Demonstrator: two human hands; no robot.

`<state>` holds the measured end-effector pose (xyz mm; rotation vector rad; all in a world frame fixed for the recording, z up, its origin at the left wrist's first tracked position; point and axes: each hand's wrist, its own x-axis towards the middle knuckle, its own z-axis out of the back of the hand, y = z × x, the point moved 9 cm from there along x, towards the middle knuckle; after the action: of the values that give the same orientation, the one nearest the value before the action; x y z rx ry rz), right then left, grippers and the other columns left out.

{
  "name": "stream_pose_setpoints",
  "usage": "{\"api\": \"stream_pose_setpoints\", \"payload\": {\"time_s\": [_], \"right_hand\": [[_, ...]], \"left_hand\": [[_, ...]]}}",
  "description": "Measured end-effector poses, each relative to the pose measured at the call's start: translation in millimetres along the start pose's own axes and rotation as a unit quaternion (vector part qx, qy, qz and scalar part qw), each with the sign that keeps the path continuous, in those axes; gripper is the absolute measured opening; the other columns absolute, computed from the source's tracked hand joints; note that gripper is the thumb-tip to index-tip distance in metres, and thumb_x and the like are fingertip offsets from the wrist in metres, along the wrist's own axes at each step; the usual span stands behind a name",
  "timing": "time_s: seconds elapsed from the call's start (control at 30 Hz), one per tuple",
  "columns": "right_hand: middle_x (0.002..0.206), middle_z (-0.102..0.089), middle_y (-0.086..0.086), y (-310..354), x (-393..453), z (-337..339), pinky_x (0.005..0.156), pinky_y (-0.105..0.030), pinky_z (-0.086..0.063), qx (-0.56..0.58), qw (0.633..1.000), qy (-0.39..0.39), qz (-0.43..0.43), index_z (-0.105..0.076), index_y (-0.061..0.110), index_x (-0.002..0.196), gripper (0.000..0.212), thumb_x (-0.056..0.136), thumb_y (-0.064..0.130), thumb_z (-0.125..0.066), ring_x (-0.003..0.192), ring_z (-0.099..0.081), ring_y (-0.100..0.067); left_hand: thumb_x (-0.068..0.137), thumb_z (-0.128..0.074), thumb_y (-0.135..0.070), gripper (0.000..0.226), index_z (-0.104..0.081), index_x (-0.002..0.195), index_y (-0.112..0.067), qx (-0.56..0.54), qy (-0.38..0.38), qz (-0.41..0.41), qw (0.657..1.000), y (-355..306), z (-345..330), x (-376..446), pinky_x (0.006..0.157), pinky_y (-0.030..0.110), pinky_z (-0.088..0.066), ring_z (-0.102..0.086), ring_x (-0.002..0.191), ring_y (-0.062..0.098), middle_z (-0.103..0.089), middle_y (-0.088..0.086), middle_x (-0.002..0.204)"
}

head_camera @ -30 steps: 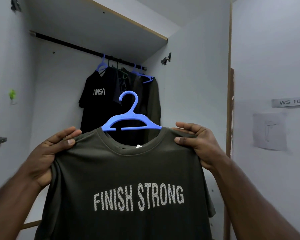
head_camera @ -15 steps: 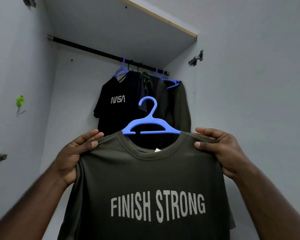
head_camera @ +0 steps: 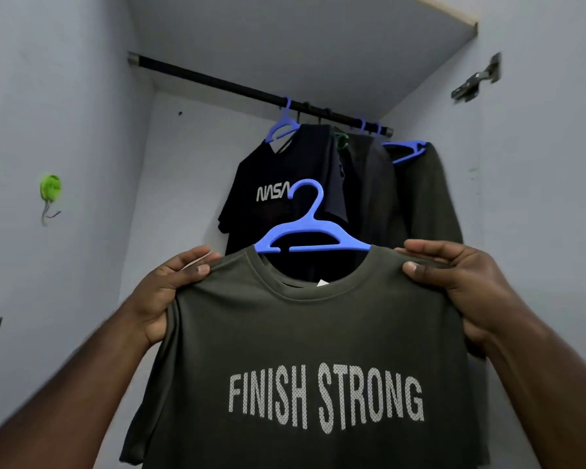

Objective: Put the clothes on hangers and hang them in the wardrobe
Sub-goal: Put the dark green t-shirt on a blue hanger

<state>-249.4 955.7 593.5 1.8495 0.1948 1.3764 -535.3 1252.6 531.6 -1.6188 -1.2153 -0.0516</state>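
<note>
So I hold the olive FINISH STRONG T-shirt up in front of the open wardrobe, well below the black rail. My left hand pinches its left shoulder, thumb on the front and fingers curled behind. My right hand pinches the right shoulder the same way. The shirt is on a blue hanger, and the hook sticks up out of the neck hole, not on the rail. At the right end of the rail hang a black NASA T-shirt and some dark clothes, packed close together. The left part of the rail is bare all the way to the left wall. A shelf edge sits above the rail. A green hook sticks to the left wall, far left of the rail.
</note>
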Motion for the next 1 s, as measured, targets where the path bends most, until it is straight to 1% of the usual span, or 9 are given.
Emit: {"api": "stream_pose_setpoints", "payload": {"time_s": [0.13,0.2,0.27,0.33,0.4,0.43,0.53,0.67,1.0], "right_hand": [[0.103,-0.077,-0.011,-14.6,35.1,-5.7,0.070,-0.031,-0.061,0.012,1.000,0.002,0.015,-0.078,0.011,0.093,0.034,0.060,0.004,-0.080,0.093,-0.075,-0.025],[0.102,-0.077,-0.010,-18.5,51.7,-11.3,0.070,-0.031,-0.061,0.014,1.000,-0.002,0.025,-0.077,0.010,0.097,0.039,0.059,0.006,-0.081,0.092,-0.075,-0.025],[0.100,-0.077,-0.010,-20.0,67.4,-18.0,0.070,-0.030,-0.061,0.023,0.999,-0.011,0.038,-0.076,0.010,0.098,0.039,0.059,0.006,-0.081,0.091,-0.075,-0.024],[0.100,-0.078,-0.009,-20.8,81.2,-25.7,0.069,-0.028,-0.060,0.031,0.998,-0.016,0.054,-0.077,0.011,0.098,0.039,0.059,0.007,-0.082,0.089,-0.076,-0.022],[0.098,-0.078,-0.008,-23.2,93.8,-35.6,0.069,-0.028,-0.060,0.039,0.997,-0.022,0.064,-0.077,0.011,0.099,0.039,0.060,0.007,-0.083,0.089,-0.076,-0.021],[0.097,-0.078,-0.007,-25.4,99.9,-42.0,0.069,-0.027,-0.060,0.042,0.997,-0.025,0.067,-0.077,0.011,0.099,0.038,0.062,0.006,-0.083,0.089,-0.076,-0.021],[0.094,-0.078,-0.005,-34.3,116.8,-68.8,0.068,-0.025,-0.060,0.040,0.996,-0.034,0.078,-0.077,0.012,0.098,0.031,0.070,-0.001,-0.082,0.087,-0.076,-0.018],[0.092,-0.078,-0.002,-47.9,139.3,-107.5,0.067,-0.024,-0.060,0.019,0.994,-0.050,0.095,-0.077,0.013,0.098,0.028,0.074,-0.002,-0.082,0.084,-0.076,-0.016],[0.088,-0.078,0.007,-55.8,216.6,-171.5,0.074,-0.028,-0.062,-0.027,0.982,-0.102,0.154,-0.077,0.019,0.097,0.028,0.074,0.003,-0.084,0.083,-0.075,-0.009]], "left_hand": [[0.073,-0.079,-0.020,0.037,-0.076,0.109,-0.022,0.131,-0.047,-0.025,0.990,-11.1,13.2,25.5,0.078,0.035,-0.061,-0.074,0.092,0.023,-0.072,0.016,0.117],[0.070,-0.084,-0.027,0.048,-0.073,0.116,-0.023,0.216,-0.108,-0.070,0.968,-23.1,22.6,35.4,0.088,0.038,-0.059,-0.071,0.101,0.023,-0.071,0.011,0.119],[0.077,-0.084,-0.028,0.052,-0.066,0.126,-0.023,0.327,-0.181,-0.157,0.914,-44.2,25.7,37.1,0.101,0.037,-0.051,-0.064,0.113,0.019,-0.066,0.003,0.128],[0.086,-0.078,-0.025,0.052,-0.059,0.134,-0.022,0.444,-0.236,-0.255,0.826,-64.2,16.5,31.1,0.106,0.030,-0.041,-0.055,0.122,0.015,-0.060,-0.001,0.137],[0.091,-0.072,-0.020,0.048,-0.057,0.136,-0.019,0.501,-0.243,-0.343,0.757,-72.9,-2.1,23.9,0.105,0.027,-0.037,-0.052,0.125,0.015,-0.058,-0.001,0.137],[0.092,-0.070,-0.019,0.046,-0.057,0.136,-0.020,0.507,-0.231,-0.363,0.747,-71.3,-8.9,24.7,0.104,0.027,-0.038,-0.053,0.124,0.014,-0.058,-0.002,0.136],[0.095,-0.066,-0.024,0.043,-0.055,0.137,-0.030,0.465,-0.160,-0.327,0.807,-51.6,-16.4,45.3,0.100,0.027,-0.044,-0.053,0.120,0.005,-0.056,-0.013,0.133],[0.094,-0.064,-0.018,0.034,-0.059,0.123,-0.035,0.348,-0.099,-0.281,0.889,-31.4,-10.5,78.8,0.090,0.012,-0.052,-0.061,0.110,-0.010,-0.063,-0.015,0.123],[0.097,-0.061,-0.025,0.026,-0.065,0.123,-0.027,0.171,-0.012,-0.195,0.966,-33.7,26.6,185.8,0.103,0.031,-0.049,-0.062,0.121,0.009,-0.069,-0.004,0.126]]}}
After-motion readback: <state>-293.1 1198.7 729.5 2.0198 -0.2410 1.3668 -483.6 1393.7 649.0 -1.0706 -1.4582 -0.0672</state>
